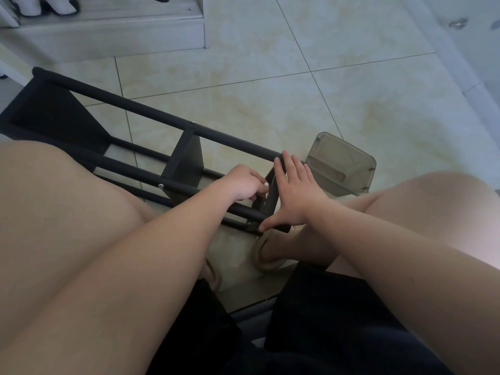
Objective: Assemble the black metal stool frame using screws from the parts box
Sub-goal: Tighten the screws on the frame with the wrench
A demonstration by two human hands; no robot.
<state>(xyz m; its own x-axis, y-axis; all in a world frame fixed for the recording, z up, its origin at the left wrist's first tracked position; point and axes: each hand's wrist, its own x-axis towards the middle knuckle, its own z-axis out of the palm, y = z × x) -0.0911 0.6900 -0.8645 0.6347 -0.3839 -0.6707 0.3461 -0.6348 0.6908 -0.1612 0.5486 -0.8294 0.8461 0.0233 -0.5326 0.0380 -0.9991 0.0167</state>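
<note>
Stool frame [151, 115] lay on floor [270, 85], both hands at its near end.
Right hand [295, 196] splayed flat, pressing the frame; left hand [244, 182] curled against bracket [271, 194], hold unclear.

Open tiled floor [270, 77] stretches beyond the stool frame [151, 117], which lies across the left and middle. The parts box [343, 163] sits just beside its right end. The left knee [54, 198] and right knee [433, 207] flank the near side, and a shelf base [108, 31] fills the far left corner.

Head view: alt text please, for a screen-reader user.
A seated person steadies a black stool frame lying sideways on tiled floor: right hand spread flat across its end plate, left hand curled on that plate. A smoky parts box sits just beyond.
</note>
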